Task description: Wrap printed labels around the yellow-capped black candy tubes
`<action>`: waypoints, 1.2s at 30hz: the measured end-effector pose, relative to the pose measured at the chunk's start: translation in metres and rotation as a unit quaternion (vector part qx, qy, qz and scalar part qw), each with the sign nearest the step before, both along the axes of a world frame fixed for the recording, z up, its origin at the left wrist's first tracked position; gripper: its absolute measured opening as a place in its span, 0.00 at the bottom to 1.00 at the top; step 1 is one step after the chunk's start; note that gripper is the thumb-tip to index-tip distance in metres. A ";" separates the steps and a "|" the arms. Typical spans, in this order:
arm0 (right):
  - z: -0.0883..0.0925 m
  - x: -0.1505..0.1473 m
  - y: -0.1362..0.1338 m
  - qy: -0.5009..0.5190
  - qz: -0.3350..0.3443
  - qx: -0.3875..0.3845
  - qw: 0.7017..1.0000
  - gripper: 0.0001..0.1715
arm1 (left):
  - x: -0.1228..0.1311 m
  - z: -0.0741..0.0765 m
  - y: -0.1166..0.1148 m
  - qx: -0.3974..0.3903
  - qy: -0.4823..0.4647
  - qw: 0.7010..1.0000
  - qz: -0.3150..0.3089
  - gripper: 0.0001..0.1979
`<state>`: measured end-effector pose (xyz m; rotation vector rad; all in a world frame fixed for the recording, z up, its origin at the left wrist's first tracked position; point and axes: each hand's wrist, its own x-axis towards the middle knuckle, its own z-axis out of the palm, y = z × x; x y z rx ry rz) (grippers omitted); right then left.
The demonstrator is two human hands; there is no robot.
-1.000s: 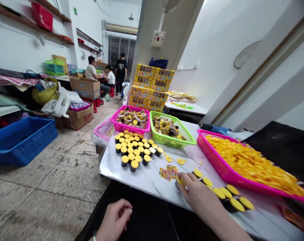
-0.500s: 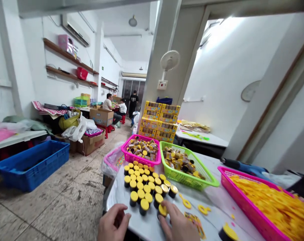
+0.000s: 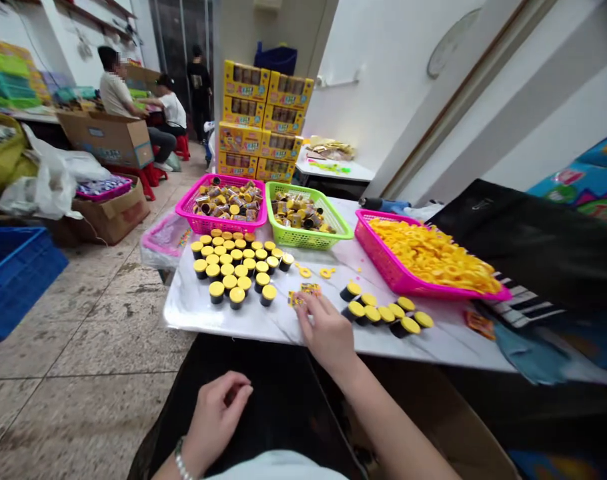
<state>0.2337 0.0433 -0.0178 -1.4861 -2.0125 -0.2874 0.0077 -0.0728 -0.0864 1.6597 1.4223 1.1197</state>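
Note:
My right hand [image 3: 328,330] reaches over the table's front part, fingertips pinched on small yellow printed labels [image 3: 303,293] lying there. The labels are partly covered by my fingers. My left hand [image 3: 216,407] rests over my lap, below the table edge, with its fingers curled in and nothing visible in them. Several small black tubs with yellow lids [image 3: 237,297] stand upright in a group left of my right hand. More yellow-lidded tubs [image 3: 385,313] are clustered to its right. Two yellow ring-shaped plastic pieces [image 3: 327,273] lie just behind the labels.
Behind the tubs sit a pink basket [image 3: 196,222] and a green basket [image 3: 308,237], both filled with small labelled tubs. A pink basket [image 3: 383,263] of yellow plastic pieces is at right. Yellow boxes [image 3: 241,140] are stacked behind. Other people sit and stand far left.
The view has tilted down and turned right. My right hand has left the front tub and moved right to the labels. My left hand has dropped from the table edge to my lap.

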 end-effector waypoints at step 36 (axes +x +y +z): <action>-0.005 -0.061 -0.065 0.415 0.171 -0.296 0.843 0.27 | 0.009 0.078 0.032 -0.061 -0.293 0.949 0.099 0.23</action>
